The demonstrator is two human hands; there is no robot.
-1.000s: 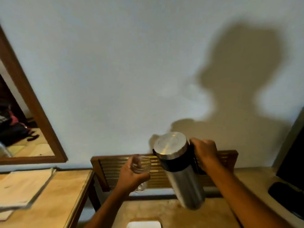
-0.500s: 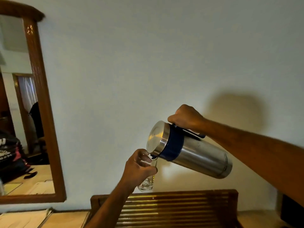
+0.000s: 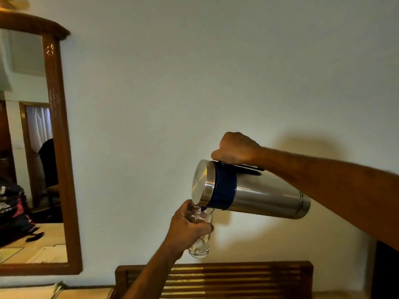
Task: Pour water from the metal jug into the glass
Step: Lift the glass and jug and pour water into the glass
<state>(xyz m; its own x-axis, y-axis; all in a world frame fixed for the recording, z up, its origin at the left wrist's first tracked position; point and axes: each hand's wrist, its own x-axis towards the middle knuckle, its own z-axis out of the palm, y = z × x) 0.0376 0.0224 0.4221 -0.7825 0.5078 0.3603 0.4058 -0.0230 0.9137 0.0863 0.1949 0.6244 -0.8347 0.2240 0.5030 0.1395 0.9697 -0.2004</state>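
The metal jug [image 3: 263, 196] is a steel cylinder with a dark blue band under its lid. It lies tipped almost level in the air, lid to the left. My right hand [image 3: 234, 148] grips its handle from above. The jug's spout rests over the rim of a clear glass [image 3: 199, 244], held upright just below by my left hand [image 3: 186, 228], whose fingers wrap its upper half. A little water shows in the bottom of the glass.
A slatted wooden rack [image 3: 237, 279] stands against the pale wall below the hands. A wood-framed mirror [image 3: 62, 147] hangs at the left. A wooden table edge [image 3: 82, 293] shows at the bottom left, a dark object [image 3: 386, 270] at the right edge.
Both hands rose in front of the wall. The jug went from nearly upright to almost level, its spout reaching the glass rim. The view tilted upward.
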